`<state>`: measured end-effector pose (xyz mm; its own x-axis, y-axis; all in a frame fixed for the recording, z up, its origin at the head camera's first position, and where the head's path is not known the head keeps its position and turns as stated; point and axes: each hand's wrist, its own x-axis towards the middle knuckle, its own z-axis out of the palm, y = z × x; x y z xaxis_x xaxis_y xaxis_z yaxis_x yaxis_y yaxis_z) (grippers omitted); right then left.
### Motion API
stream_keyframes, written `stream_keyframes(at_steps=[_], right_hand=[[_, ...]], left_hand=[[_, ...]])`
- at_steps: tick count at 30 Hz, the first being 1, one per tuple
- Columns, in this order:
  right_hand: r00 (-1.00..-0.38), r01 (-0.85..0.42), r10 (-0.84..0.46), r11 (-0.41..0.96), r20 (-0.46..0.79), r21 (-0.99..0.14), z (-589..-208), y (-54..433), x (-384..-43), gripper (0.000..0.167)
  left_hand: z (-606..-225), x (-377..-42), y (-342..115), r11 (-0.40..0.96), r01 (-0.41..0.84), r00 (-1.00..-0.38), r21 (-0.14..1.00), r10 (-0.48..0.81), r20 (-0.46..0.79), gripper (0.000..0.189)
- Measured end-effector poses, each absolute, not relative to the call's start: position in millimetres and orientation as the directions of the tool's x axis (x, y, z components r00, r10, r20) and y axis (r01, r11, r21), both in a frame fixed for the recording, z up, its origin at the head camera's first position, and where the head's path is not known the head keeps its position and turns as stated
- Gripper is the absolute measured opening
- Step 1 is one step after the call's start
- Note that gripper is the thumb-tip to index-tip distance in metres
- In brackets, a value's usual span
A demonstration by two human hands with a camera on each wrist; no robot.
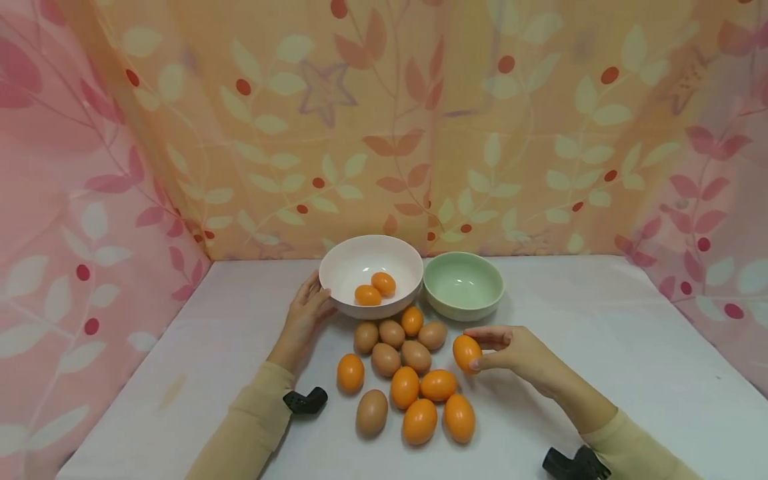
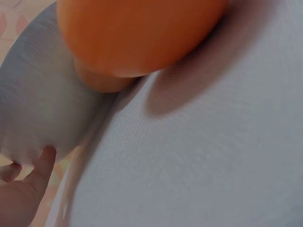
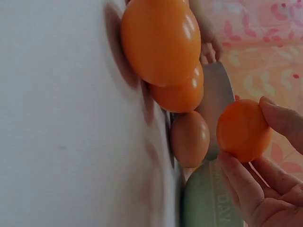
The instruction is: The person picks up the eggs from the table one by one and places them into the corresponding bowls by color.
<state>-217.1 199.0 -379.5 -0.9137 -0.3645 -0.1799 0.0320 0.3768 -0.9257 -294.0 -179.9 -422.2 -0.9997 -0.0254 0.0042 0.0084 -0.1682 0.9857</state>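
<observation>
My right hand (image 1: 516, 357) pinches an orange egg (image 1: 467, 353) between thumb and fingers, held just right of the egg group. In the right wrist view this orange egg (image 3: 244, 130) appears in front of the bowls. With its thumb and fingers, my left hand (image 1: 306, 317) touches the outer left side of a white bowl (image 1: 342, 280). Two orange eggs (image 1: 383, 284) lie inside that bowl. Brown eggs (image 1: 386, 360) and more orange eggs (image 1: 419, 421) are spread over the table before the bowls. A large orange egg (image 2: 137, 33) fills the top of the left wrist view.
A light green bowl (image 1: 463, 287) stands right beside the white one, with nothing seen inside it. White cloth covers the table (image 1: 600, 333). Patterned curtains (image 1: 384, 133) enclose the back and both sides. One larger brown egg (image 1: 372, 413) lies near the front.
</observation>
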Motion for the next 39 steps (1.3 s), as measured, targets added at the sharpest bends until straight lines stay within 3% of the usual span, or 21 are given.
stream_keyframes(at_steps=[17, 23, 39], right_hand=[[-0.923, -0.058, -0.371, 0.387, -0.098, -0.92, -330.6, 150.5, -257.7, 0.06], [-0.952, -0.046, -0.295, 0.381, -0.075, -0.923, -326.1, 132.8, -273.5, 0.054], [-0.946, 0.028, -0.305, 0.264, -0.111, -0.964, -314.9, 94.8, -312.8, 0.054]], left_hand=[[-421.8, -292.7, -181.7, -0.198, 0.017, -1.0, 0.98, -0.026, 0.012, 0.063], [-423.3, -291.8, -184.5, -0.189, 0.007, -1.0, 0.982, -0.006, 0.006, 0.064], [-427.7, -293.8, -184.2, -0.195, 0.019, -1.0, 0.981, -0.003, 0.019, 0.064]])
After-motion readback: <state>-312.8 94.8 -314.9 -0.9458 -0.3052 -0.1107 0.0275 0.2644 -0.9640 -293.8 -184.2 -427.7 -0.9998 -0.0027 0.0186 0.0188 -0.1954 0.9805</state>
